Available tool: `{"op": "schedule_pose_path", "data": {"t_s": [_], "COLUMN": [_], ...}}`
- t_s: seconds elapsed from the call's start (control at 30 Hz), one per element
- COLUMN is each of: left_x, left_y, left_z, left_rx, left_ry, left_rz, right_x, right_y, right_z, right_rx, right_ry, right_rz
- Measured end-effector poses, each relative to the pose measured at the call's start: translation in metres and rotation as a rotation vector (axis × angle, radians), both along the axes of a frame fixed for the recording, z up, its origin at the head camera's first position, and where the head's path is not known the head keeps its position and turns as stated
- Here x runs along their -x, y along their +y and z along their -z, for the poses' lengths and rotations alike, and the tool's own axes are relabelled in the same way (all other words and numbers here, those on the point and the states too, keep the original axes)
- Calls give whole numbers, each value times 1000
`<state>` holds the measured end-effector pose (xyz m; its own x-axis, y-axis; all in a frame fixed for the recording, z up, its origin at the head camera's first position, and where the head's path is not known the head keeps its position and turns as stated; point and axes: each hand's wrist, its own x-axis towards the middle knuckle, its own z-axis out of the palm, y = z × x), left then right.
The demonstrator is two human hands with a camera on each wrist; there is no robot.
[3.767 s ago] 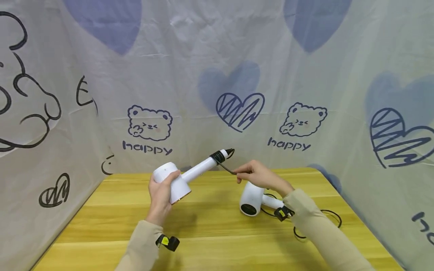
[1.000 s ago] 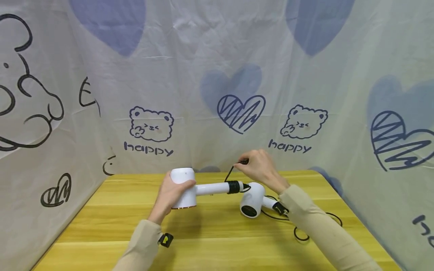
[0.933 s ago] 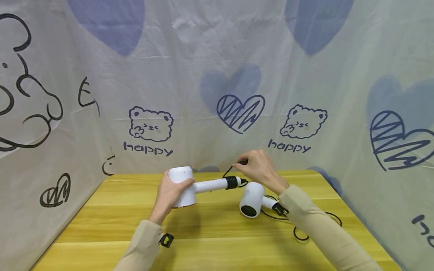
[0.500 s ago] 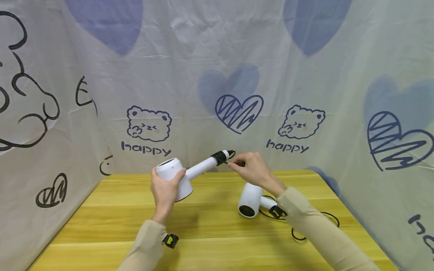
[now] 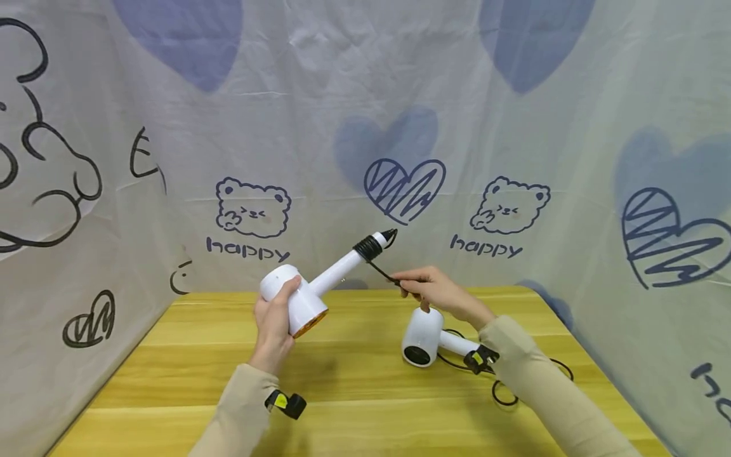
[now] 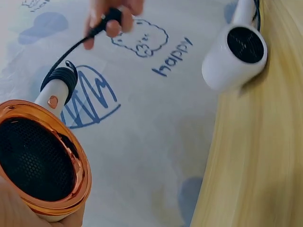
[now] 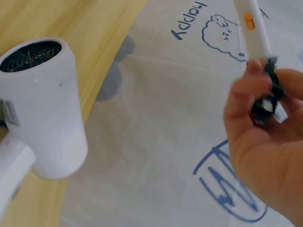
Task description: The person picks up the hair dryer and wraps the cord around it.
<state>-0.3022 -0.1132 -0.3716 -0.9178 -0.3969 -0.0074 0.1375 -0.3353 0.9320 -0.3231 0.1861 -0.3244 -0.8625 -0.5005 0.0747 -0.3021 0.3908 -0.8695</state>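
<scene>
My left hand point(image 5: 274, 327) grips the barrel of a white hair dryer point(image 5: 302, 308) above the table, its handle slanting up to the right. The left wrist view shows its copper-coloured rim point(image 6: 85, 165) around a black mesh. Several turns of black power cord point(image 5: 367, 248) are wound near the handle's end. From there a short stretch runs taut to my right hand point(image 5: 442, 292), which pinches the cord's plug end. In the left wrist view the black plug point(image 6: 112, 17) shows between the fingers.
A second white hair dryer point(image 5: 421, 339) lies on the wooden table point(image 5: 171, 355) below my right hand. Its loose black cord point(image 5: 505, 401) loops out to the right, partly behind the sleeve. A printed cloth point(image 5: 320, 127) hangs behind the table and along both sides.
The held dryer's handle has swung from nearly level to steeply raised. My right hand has drawn down and away from the handle's end, and the cord between them is longer and straight.
</scene>
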Motion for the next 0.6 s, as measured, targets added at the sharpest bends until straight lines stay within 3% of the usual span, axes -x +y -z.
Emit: {"op": "schedule_pose_path", "data": {"t_s": [0.1, 0.33, 0.47, 0.6], "left_x": [-2, -4, -7, -6], "left_y": [1, 1, 0, -3], "left_z": [-2, 0, 4, 8], "left_rx": [-18, -41, -26, -34], "left_ry": [-43, -50, -58, -66], "left_rz": [56, 177, 294, 444], "right_x": [5, 16, 21, 25], "right_y": [5, 8, 12, 15], "right_z": [2, 10, 18, 22], "right_rx": [40, 32, 49, 70], "right_ry": [-126, -341, -375, -331], "right_rz": [-29, -25, -28, -73]}}
